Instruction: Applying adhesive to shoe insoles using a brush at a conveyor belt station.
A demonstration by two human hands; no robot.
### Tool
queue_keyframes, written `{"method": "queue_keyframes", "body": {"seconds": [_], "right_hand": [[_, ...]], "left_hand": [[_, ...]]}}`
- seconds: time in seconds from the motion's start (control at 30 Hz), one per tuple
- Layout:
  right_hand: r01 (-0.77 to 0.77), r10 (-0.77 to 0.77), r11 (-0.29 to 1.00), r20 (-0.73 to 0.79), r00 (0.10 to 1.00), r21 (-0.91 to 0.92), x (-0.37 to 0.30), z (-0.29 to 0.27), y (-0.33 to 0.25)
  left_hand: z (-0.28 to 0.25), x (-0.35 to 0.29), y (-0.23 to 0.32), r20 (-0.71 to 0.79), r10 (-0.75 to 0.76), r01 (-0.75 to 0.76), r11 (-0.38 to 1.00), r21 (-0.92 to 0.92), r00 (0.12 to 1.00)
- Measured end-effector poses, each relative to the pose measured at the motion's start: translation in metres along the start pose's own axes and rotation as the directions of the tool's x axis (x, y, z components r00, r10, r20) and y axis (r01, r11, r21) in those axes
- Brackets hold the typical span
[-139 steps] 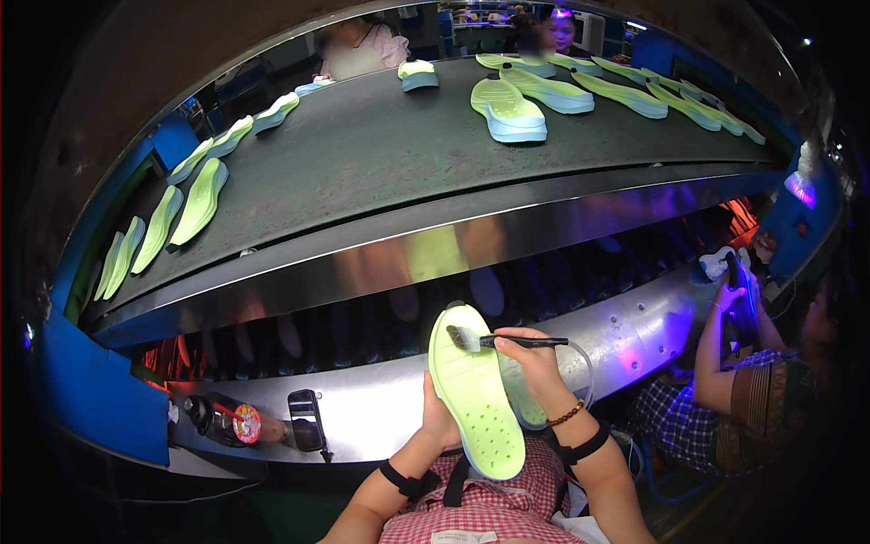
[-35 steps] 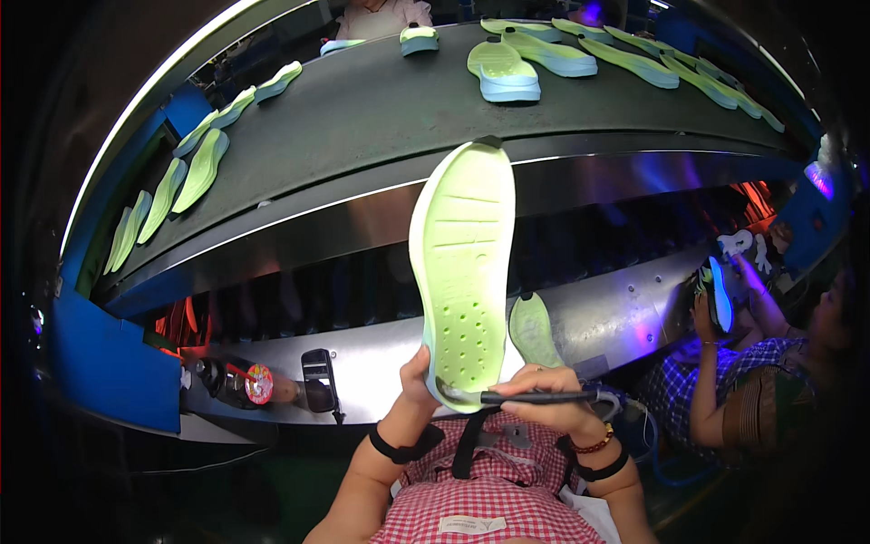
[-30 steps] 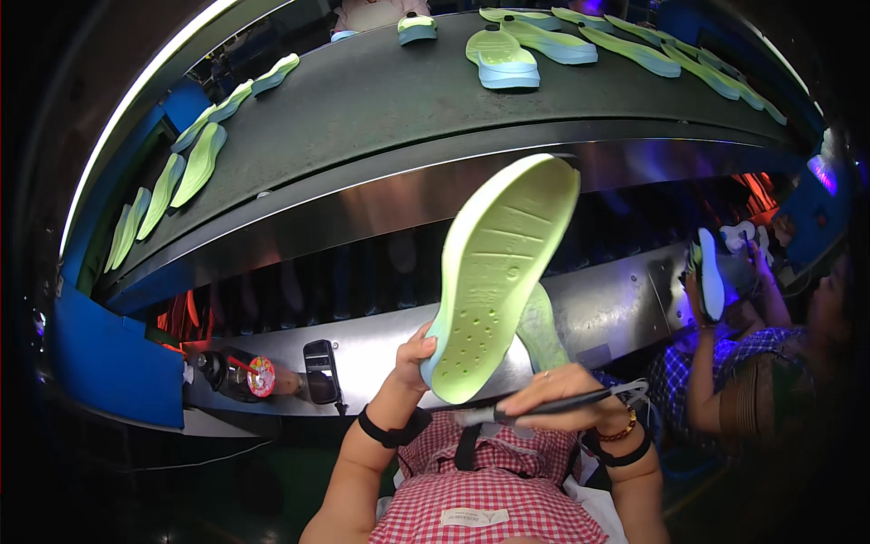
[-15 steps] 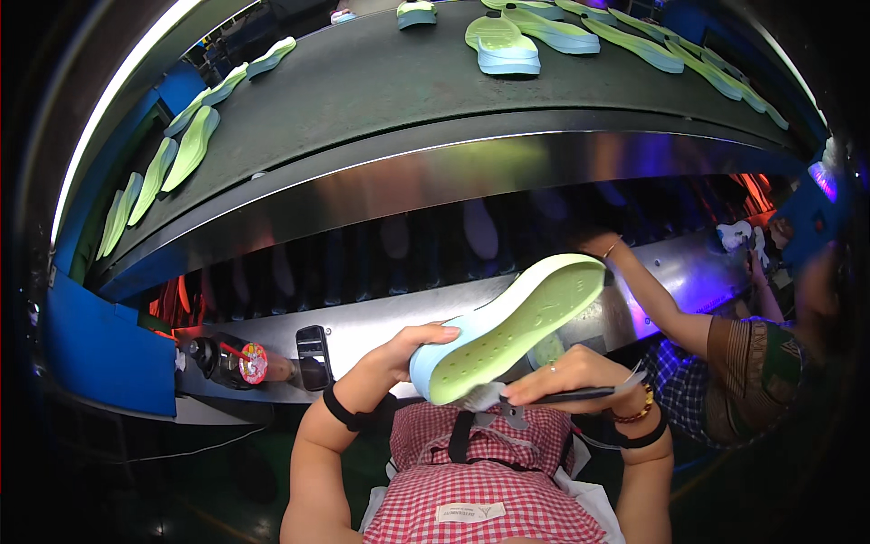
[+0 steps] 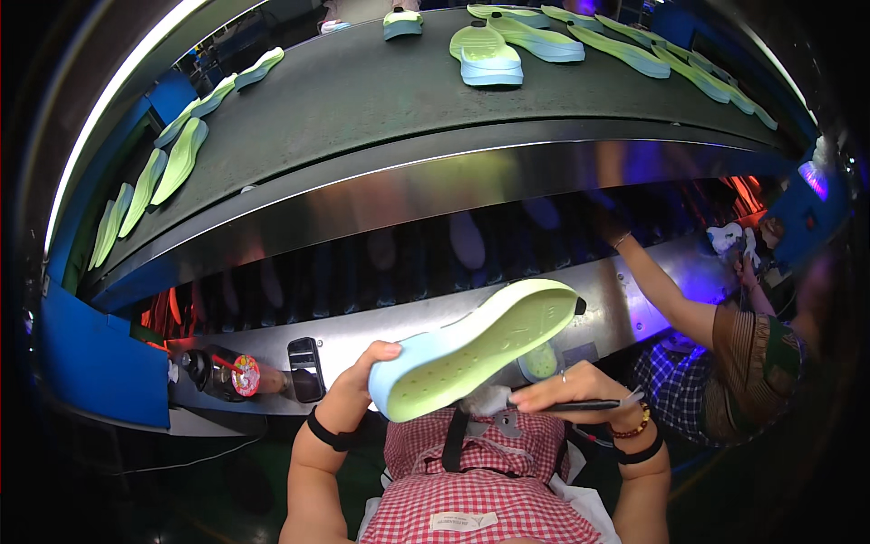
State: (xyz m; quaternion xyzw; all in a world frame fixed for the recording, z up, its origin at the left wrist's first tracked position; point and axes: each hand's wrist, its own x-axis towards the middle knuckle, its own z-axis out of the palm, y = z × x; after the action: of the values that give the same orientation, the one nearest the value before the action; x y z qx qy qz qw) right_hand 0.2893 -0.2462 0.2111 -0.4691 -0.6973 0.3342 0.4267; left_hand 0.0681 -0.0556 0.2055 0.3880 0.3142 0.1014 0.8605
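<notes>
A dim factory workspace: a wide black conveyor belt (image 5: 344,109) curves across the top, with pale-green and blue midsoles (image 5: 489,63) standing on it at both sides, and below its steel front runs a bare metal table (image 5: 408,331). On the table we find a phone (image 5: 305,367) and a lidded drink with a red straw (image 5: 243,374) to our left, and a second green sole (image 5: 541,362) to our right; farther right, a co-worker's arm (image 5: 666,286) reaches toward the dark slot beneath the belt.

To brush well here, we judge it best to hold the work firm and tilted, lay the bristles lightly along the rim, and follow the curve in even strokes, with no loaded drip left at the edge.

The lime-and-blue shoe midsole (image 5: 480,349) is in the air over our lap, tilted, its holed end by our left hand (image 5: 355,374) and its black-tabbed end pointing right and away. The left thumb presses the blue sidewall; the other fingers are hidden behind. Our right hand (image 5: 575,392) grips a black-handled brush (image 5: 487,400), bristles just below the midsole's near edge; we cannot tell whether they touch. Those right fingers stay clear of the midsole.
</notes>
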Motion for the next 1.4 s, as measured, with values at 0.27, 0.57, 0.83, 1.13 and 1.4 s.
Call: {"method": "queue_keyframes", "body": {"seconds": [0.27,0.57,0.83,1.13,1.4], "right_hand": [[-0.034,0.031,0.999,-0.159,0.987,-0.019,0.000,0.001,0.002],[-0.062,0.073,0.996,-0.184,0.980,0.065,-0.001,0.012,0.006],[-0.239,0.316,0.946,-0.450,0.835,0.220,0.009,0.046,0.013],[-0.118,0.045,0.986,-0.502,0.864,-0.116,0.037,0.055,0.053],[0.122,-0.151,0.974,-0.143,0.978,-0.192,0.032,0.041,-0.004]], "left_hand": [[-0.022,0.007,0.000,0.126,0.082,-0.072,0.994,-0.080,0.989],[-0.066,0.025,-0.015,0.519,0.243,-0.009,0.911,-0.413,0.820],[-0.030,0.088,-0.070,0.395,0.406,-0.104,0.795,-0.598,0.824],[0.006,0.091,-0.089,0.064,0.282,-0.185,0.768,-0.613,0.957],[-0.025,0.080,-0.058,0.037,0.491,-0.360,0.685,-0.633,0.870]]}}
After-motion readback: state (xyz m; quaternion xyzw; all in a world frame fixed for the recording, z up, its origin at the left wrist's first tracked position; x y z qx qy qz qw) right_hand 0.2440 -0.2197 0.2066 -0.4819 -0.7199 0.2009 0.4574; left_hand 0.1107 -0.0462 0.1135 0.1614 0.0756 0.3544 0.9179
